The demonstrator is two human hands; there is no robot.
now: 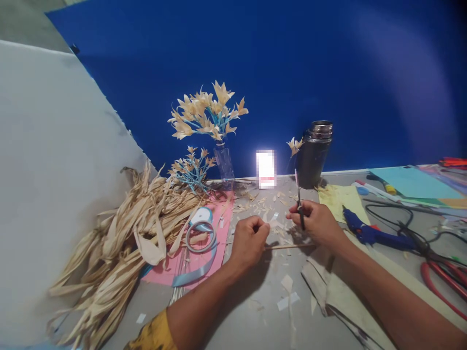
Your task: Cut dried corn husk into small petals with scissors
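Note:
My right hand (pixel 318 224) is closed round a pair of small scissors (pixel 301 214), whose blades point upward. My left hand (pixel 250 238) hovers to its left over the table, thumb and fingers pinched together. Whatever the pinch holds, if anything, is too small to make out. Between and beyond the hands, dry cream-coloured scraps (pixel 260 209) litter the grey tabletop. A thin stick (pixel 288 247) lies just below both hands. Past the scissors, a single husk flower (pixel 295 146) stands against a dark metal flask (pixel 314 155).
Husk flowers (pixel 207 109) stand in a clear bottle (pixel 224 163). Dried corn husks (pixel 120 248) heap at left, beside a ribbon roll (pixel 201 236) on pink paper (pixel 224 228). At right lie a blue glue gun (pixel 379 236), cables, red-handled pliers (pixel 441 277) and coloured paper (pixel 412 182).

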